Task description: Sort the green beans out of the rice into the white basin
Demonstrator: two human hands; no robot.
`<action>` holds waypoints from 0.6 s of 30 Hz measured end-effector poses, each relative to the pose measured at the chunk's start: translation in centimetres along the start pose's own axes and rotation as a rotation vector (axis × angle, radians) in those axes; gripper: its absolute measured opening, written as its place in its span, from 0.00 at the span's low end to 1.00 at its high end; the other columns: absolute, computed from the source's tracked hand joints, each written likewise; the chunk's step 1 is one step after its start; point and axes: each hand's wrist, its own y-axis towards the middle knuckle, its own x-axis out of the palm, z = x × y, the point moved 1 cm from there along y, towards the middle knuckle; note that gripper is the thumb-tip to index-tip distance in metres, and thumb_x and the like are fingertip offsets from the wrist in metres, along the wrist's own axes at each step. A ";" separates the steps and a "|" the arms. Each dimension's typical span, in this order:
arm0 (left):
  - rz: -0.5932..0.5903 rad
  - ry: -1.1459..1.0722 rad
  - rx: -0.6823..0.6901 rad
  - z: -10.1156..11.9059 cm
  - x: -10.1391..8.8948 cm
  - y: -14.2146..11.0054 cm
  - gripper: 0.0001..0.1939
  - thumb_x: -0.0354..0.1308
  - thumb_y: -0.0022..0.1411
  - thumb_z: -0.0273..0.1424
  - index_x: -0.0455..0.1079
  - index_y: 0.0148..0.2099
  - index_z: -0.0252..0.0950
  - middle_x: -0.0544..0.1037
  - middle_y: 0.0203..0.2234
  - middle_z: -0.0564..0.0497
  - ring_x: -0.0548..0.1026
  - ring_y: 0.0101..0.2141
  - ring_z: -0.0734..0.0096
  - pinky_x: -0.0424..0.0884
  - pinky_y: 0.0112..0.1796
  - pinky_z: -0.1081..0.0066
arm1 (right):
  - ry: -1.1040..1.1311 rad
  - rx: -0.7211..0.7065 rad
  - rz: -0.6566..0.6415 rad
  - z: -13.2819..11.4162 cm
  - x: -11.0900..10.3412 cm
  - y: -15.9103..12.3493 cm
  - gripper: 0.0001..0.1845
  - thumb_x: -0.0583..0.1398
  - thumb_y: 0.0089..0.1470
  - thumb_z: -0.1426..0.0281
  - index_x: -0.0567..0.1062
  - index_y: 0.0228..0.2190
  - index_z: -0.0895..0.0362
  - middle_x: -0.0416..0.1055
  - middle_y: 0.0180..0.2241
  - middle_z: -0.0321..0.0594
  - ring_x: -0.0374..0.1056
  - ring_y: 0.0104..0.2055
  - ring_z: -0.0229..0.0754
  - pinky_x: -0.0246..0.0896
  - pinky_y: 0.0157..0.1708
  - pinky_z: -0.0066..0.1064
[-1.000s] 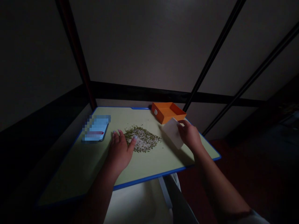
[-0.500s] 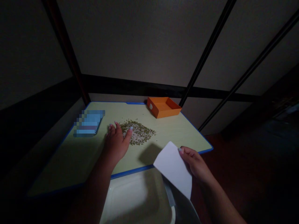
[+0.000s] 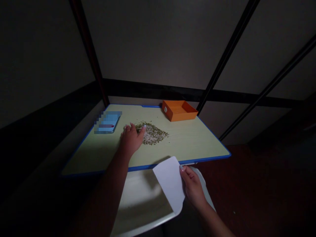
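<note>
A low pile of small green beans mixed with pale grains (image 3: pixel 155 134) lies spread on the table. My left hand (image 3: pixel 130 140) rests at the pile's left side, fingers spread, with the thumb over its edge; whether any grains are under the palm is hidden. Between the thumb and fingers of my right hand (image 3: pixel 194 184) is a sheet of white paper (image 3: pixel 170 182), gripped by its right edge. The paper is tilted, its top corner close to the table's front edge and the rest hanging above a pale rimmed surface (image 3: pixel 140 187) below.
The pale yellow-green table (image 3: pixel 192 141) has a blue rim. An orange open box (image 3: pixel 182 115) stands at its back right. A flat device with a lit, blurred screen (image 3: pixel 108 121) lies at the left. Dark-framed wall panels (image 3: pixel 153 49) rise behind.
My right hand has drawn the paper toward me and to the left, away from over the table. My left hand stays beside the pile. The view has shifted slightly.
</note>
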 end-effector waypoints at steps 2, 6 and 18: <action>0.020 0.022 -0.012 -0.1 -0.2 -0.1 0.28 0.57 0.63 0.44 0.63 0.61 0.38 0.66 0.62 0.42 0.66 0.60 0.51 0.64 0.58 0.42 | 0.017 -0.015 -0.010 0.5 0.1 -0.1 0.26 0.70 0.40 0.48 0.66 0.20 0.55 0.62 0.18 0.30 0.55 0.22 0.35 0.52 0.24 0.26; 0.070 0.048 -0.024 -0.5 -0.5 0.1 0.30 0.55 0.64 0.45 0.60 0.64 0.39 0.63 0.64 0.41 0.62 0.63 0.49 0.60 0.60 0.40 | 0.041 -0.028 -0.008 1.6 0.0 -0.1 0.26 0.69 0.42 0.48 0.66 0.21 0.55 0.61 0.18 0.29 0.53 0.20 0.34 0.49 0.23 0.26; 0.141 0.160 0.103 -3.1 0.9 1.9 0.24 0.57 0.64 0.42 0.65 0.59 0.38 0.70 0.58 0.42 0.71 0.55 0.56 0.71 0.53 0.47 | -0.484 -0.421 0.120 -10.8 -3.4 5.4 0.23 0.66 0.47 0.50 0.76 0.35 0.55 0.70 0.23 0.34 0.59 0.22 0.36 0.50 0.20 0.26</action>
